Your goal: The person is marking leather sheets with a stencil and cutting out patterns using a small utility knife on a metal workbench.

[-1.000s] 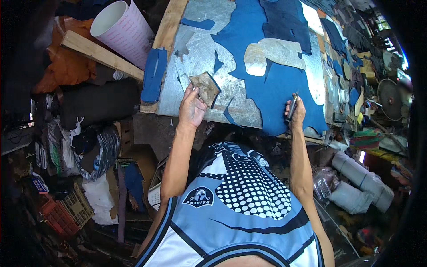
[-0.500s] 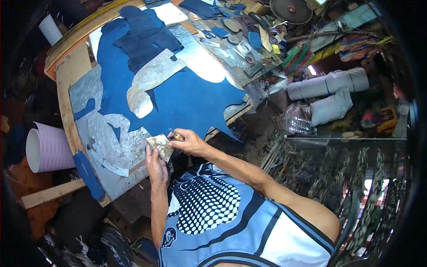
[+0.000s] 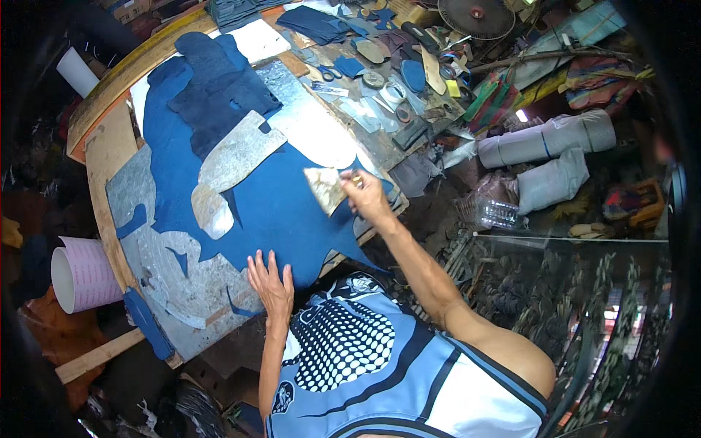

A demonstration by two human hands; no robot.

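Blue sheet (image 3: pixel 274 201) with a ragged outline, spread over most of a grey metal-topped table (image 3: pixel 150 259). From left to right: at far left, a pinkish-white hollow roll (image 3: pixel 86 279); next, a folded blue strip (image 3: pixel 148 321) at the near left corner of the table; then, a long pale grey piece (image 3: pixel 237 155) lying on the sheet. At the near edge of the sheet, the left hand (image 3: pixel 273 293), back upward, fingers loosely spread, nothing visible in their hold; half a second ago, on the mottled piece together with the right hand. Farther right, that small mottled pale piece (image 3: pixel 323 188), now carried out over the right part of the sheet; contact with the sheet impossible to tell. At its right edge, the right hand (image 3: pixel 371 201), fingers closed around it, with a small brass-coloured tool (image 3: pixel 356 177) also in the grip.
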